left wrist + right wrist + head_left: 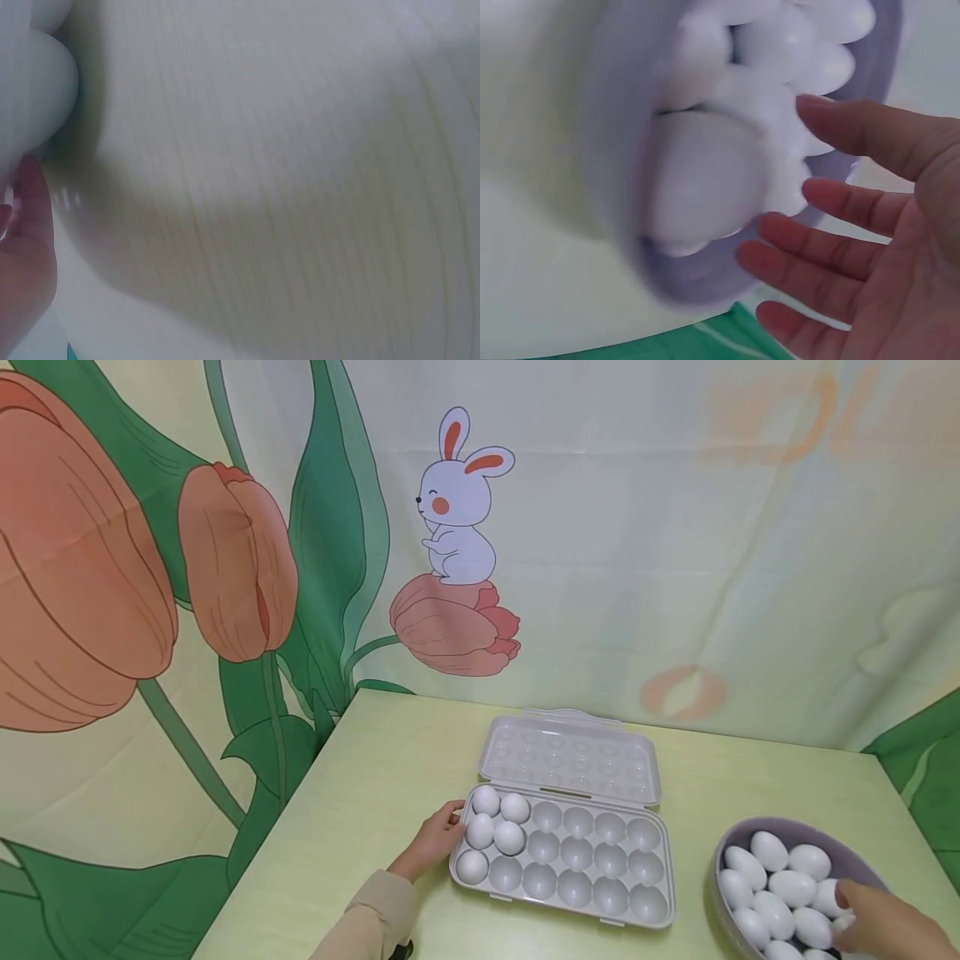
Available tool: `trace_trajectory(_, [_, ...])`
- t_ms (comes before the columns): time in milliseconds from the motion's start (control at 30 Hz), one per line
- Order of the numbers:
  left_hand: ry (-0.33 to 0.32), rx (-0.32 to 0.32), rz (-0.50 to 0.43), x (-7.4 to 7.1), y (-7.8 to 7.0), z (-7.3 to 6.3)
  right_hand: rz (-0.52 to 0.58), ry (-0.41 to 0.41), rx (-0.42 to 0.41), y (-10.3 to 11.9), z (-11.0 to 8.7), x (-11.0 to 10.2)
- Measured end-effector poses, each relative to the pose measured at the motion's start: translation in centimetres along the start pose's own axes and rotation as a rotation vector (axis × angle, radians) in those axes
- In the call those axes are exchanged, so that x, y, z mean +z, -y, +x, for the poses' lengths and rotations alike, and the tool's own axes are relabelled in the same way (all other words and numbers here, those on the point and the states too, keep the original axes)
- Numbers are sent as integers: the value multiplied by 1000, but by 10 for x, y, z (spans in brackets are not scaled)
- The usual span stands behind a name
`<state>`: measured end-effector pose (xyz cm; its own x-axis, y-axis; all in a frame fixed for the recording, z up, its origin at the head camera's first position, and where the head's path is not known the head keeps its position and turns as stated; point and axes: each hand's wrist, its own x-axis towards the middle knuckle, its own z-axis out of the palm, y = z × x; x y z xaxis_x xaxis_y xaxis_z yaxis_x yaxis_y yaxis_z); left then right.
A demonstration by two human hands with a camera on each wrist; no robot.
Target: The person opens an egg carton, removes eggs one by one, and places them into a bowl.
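A grey plastic egg box point(588, 881) lies on the table with its see-through lid point(570, 760) folded back. Several white eggs point(480, 832) fill cups at its left end; the cups further right are bare. My left hand point(433, 843) holds the box by its left edge, fingertips at the rim beside the eggs. At the right, my right hand point(892, 918) reaches over a greyish-purple bowl point(622, 150) heaped with white eggs point(792, 889). In the right wrist view its thumb and fingers are spread beside the eggs, with nothing gripped between them.
Pale wood-grained table point(375, 760) lies around the box, with its left edge running down beside my left sleeve point(375, 910). Behind it hangs a cloth backdrop point(600, 568) printed with tulips and a rabbit.
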<state>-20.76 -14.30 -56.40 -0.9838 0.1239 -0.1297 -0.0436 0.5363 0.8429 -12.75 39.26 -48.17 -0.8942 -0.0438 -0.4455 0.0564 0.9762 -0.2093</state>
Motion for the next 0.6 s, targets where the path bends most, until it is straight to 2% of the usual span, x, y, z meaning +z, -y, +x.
trace_trajectory(67, [0, -5, 0, 0, 0, 0, -22, -27, -28, 9, 5, -7])
trace_trajectory(167, [2, -14, 0, 0, 0, 0, -58, -137, -118, 26, 11, -14])
trace_trajectory(300, [2, -19, -5, -1, 0, -1, -58, -215, -190, 55, 19, -18])
trace_trajectory(400, [3, -19, -8, -1, 0, -1, -44, -286, -246, 79, 25, -14])
trace_trajectory(500, [4, -22, -8, -1, -1, -1, -52, -405, -321, 102, 32, -6])
trace_trajectory(600, [5, -24, -5, -1, -2, -2, -66, -483, -389, 126, 41, 1])
